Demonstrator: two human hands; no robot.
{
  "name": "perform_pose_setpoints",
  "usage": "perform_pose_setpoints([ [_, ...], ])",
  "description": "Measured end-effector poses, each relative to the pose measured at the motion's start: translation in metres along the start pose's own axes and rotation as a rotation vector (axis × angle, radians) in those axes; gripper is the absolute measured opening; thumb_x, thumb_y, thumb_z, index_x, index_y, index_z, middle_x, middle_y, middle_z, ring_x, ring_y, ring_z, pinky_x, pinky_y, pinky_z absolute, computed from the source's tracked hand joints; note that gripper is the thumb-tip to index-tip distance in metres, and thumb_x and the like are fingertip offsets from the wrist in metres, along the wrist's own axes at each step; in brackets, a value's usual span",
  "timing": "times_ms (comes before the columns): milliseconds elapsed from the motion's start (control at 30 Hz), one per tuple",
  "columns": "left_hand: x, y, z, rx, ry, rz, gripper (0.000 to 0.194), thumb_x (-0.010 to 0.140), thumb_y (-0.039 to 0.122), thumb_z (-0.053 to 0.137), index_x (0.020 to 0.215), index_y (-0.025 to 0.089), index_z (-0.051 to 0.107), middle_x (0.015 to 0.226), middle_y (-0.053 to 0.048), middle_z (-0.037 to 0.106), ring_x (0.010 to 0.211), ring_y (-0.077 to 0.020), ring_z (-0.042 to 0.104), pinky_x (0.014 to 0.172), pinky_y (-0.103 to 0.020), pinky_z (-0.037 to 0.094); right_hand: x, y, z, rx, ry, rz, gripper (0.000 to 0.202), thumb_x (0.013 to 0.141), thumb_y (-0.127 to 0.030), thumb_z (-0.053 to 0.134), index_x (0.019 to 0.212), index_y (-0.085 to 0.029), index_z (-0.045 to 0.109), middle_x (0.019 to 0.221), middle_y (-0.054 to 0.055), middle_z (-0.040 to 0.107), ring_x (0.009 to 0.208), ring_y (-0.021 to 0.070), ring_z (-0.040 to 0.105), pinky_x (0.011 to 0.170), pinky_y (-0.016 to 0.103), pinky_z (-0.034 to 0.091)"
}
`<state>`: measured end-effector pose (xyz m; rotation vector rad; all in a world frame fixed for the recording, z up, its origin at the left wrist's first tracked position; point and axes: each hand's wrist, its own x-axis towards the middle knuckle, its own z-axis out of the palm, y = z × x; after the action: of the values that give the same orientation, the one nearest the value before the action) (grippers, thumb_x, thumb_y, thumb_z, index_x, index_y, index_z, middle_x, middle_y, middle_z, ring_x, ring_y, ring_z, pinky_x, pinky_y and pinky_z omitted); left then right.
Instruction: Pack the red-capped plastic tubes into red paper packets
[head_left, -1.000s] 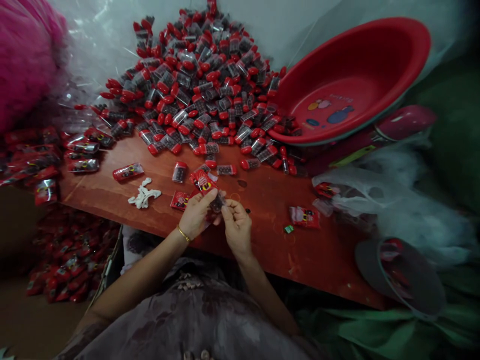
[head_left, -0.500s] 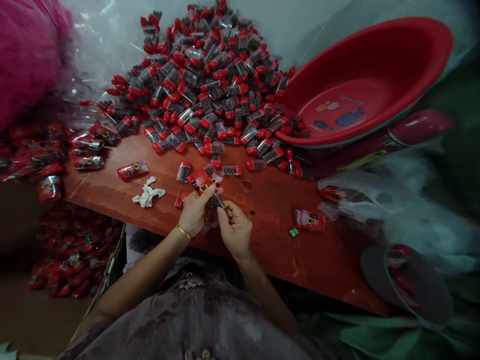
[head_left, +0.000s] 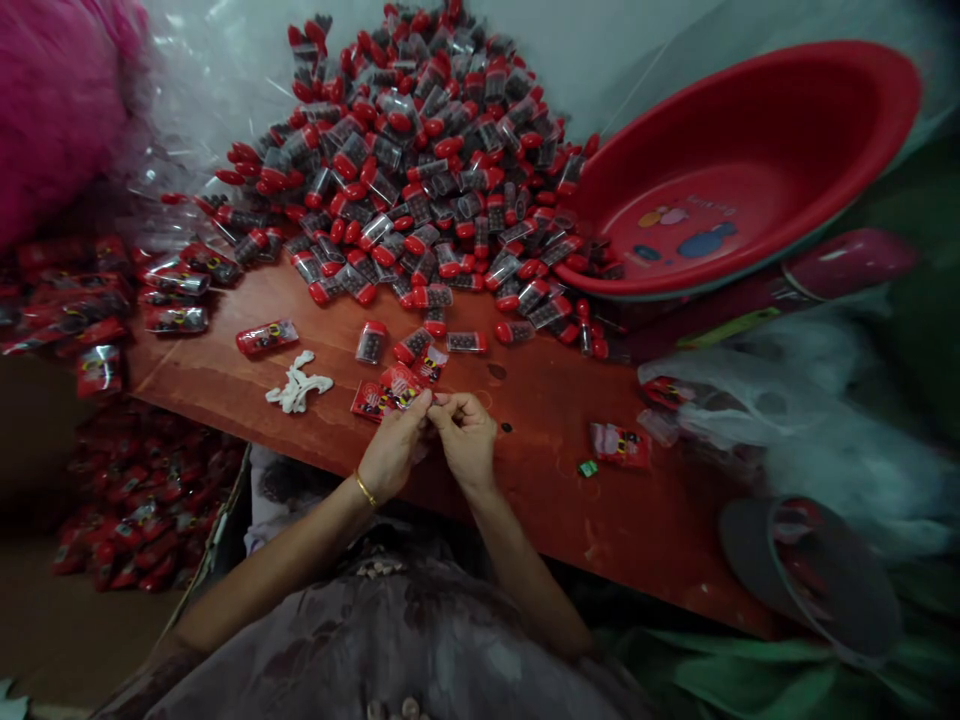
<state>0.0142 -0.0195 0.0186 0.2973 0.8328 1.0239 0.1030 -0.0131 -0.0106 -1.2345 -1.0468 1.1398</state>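
Note:
My left hand (head_left: pixel 395 445), with a gold bracelet at the wrist, is closed on a red printed packet (head_left: pixel 400 384) near the table's front edge. My right hand (head_left: pixel 469 437) meets it, thumb and fingers pinched at the packet's near end; the fingers hide what lies between them. Red printed cards (head_left: pixel 368 399) lie just left of the packet. Beyond my hands are small clear containers with red caps, one of them upright (head_left: pixel 371 342) and another on its side (head_left: pixel 466 342). A filled packet (head_left: pixel 266 337) lies farther left.
A big heap of red-capped containers (head_left: pixel 420 180) covers the back of the table (head_left: pixel 540 400). At the right are a tilted red basin (head_left: pixel 750 130), plastic bags (head_left: pixel 810 420) and a grey tub (head_left: pixel 757 560). White crumpled strips (head_left: pixel 298 384) and wrapped packets (head_left: pixel 176 319) lie left.
The dark piece between my hands is now hidden by my fingers. My hands have come closer together, and the red packet has shifted slightly down and left.

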Motion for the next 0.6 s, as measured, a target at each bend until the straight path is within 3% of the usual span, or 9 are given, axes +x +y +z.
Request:
perform_pose_setpoints([
  [133,-0.006,0.012,-0.006,-0.02,-0.054,-0.069,0.036,0.079,0.05,0.056,0.086,0.015,0.065,0.077,-0.003,0.066,0.063,-0.0111,0.058,0.058,-0.021,0.044,0.009,0.004,0.009,-0.198,-0.04,-0.128,0.026,0.072,-0.043,0.065,0.068,-0.021,0.052,0.062,-0.004,0.058,0.057,0.0115,0.057,0.058,0.024,0.048],
  [233,-0.008,0.036,-0.022,0.021,0.022,-0.046,0.03,0.082,0.043,0.055,0.088,0.016,0.065,0.086,-0.006,0.07,0.075,-0.0153,0.064,0.07,-0.025,0.048,0.023,0.001,0.008,-0.508,-0.14,-0.256,0.022,0.081,-0.043,0.056,0.078,-0.022,0.059,0.072,-0.001,0.063,0.069,0.0139,0.059,0.068,0.025,0.047],
  [300,-0.007,0.061,-0.04,-0.005,0.119,-0.001,0.024,0.084,0.038,0.054,0.087,0.017,0.065,0.089,-0.006,0.071,0.081,-0.017,0.066,0.075,-0.028,0.05,0.037,-0.005,0.003,-0.783,-0.131,-0.313,0.023,0.087,-0.04,0.049,0.087,-0.021,0.063,0.085,0.003,0.066,0.082,0.0171,0.06,0.076,0.028,0.045],
  [367,-0.004,0.089,-0.06,-0.081,0.231,0.105,0.027,0.088,0.038,0.046,0.086,0.017,0.064,0.086,-0.006,0.071,0.082,-0.0174,0.067,0.075,-0.029,0.051,0.052,-0.009,-0.002,-1.073,-0.095,-0.285,0.027,0.089,-0.037,0.047,0.102,-0.02,0.063,0.098,0.008,0.065,0.092,0.0208,0.059,0.078,0.03,0.043],
  [467,0.0,0.117,-0.08,-0.22,0.345,0.231,0.044,0.09,0.048,0.034,0.09,0.014,0.062,0.084,-0.008,0.071,0.08,-0.0168,0.068,0.07,-0.028,0.054,0.069,-0.01,-0.004,-1.356,-0.133,-0.155,0.034,0.089,-0.037,0.047,0.117,-0.019,0.056,0.105,0.012,0.063,0.09,0.0231,0.06,0.07,0.03,0.043],
  [533,0.001,0.118,-0.079,-0.218,0.332,0.238,0.052,0.088,0.055,0.035,0.094,0.011,0.061,0.086,-0.011,0.071,0.08,-0.0171,0.068,0.068,-0.027,0.055,0.074,-0.006,-0.003,-1.405,-0.161,-0.11,0.031,0.089,-0.038,0.048,0.113,-0.02,0.058,0.102,0.01,0.064,0.086,0.0219,0.061,0.066,0.028,0.042],
  [600,0.0,0.102,-0.067,-0.088,0.291,0.215,0.047,0.083,0.053,0.047,0.095,0.011,0.061,0.084,-0.01,0.07,0.073,-0.0167,0.068,0.064,-0.026,0.054,0.075,0.0,-0.002,-1.387,-0.143,-0.103,0.025,0.09,-0.036,0.047,0.103,-0.021,0.061,0.098,0.008,0.066,0.084,0.0199,0.061,0.064,0.026,0.04],
])
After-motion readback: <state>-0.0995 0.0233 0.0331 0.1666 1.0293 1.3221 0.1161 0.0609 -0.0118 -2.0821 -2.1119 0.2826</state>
